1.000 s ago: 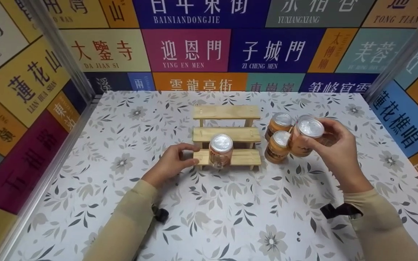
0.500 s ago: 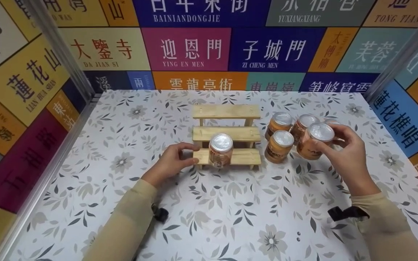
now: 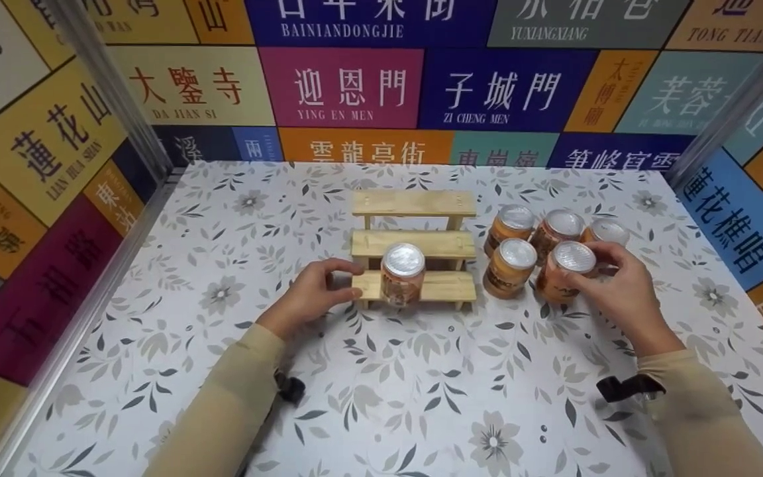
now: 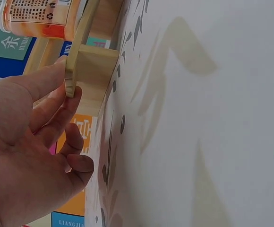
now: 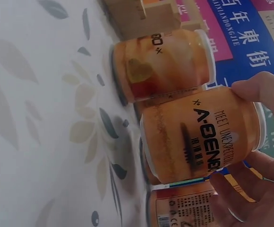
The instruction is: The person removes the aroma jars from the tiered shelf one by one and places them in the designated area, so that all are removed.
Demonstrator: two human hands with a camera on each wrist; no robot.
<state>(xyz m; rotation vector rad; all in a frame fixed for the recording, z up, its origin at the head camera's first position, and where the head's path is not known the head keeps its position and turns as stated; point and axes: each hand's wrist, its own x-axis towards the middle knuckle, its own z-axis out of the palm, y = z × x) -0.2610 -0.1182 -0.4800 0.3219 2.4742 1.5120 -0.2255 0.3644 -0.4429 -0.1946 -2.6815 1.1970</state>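
Observation:
In the head view my right hand (image 3: 626,291) grips an orange can (image 3: 563,278) with a silver lid, thumb on the near side and fingers behind. Lettering on this can (image 5: 198,137) faces the right wrist camera; whether its base touches the table I cannot tell. My left hand (image 3: 315,291) pinches the left end of the lowest step of a three-step wooden stand (image 3: 448,286). Thumb and fingers (image 4: 73,90) meet at the board's edge in the left wrist view. On that lowest step stands another can (image 3: 403,281), upright, just right of my left hand.
Several more cans stand upright right of the stand: a front-left can (image 3: 508,275), a back-left can (image 3: 510,228), a back-middle can (image 3: 557,232) and a back-right can (image 3: 610,233). Printed panels (image 3: 342,86) wall the back and sides of the flower-patterned table (image 3: 381,397).
My right hand has brought its can from above the group, first rightward, then toward me and down beside the front-left can. My left hand has stayed on the stand.

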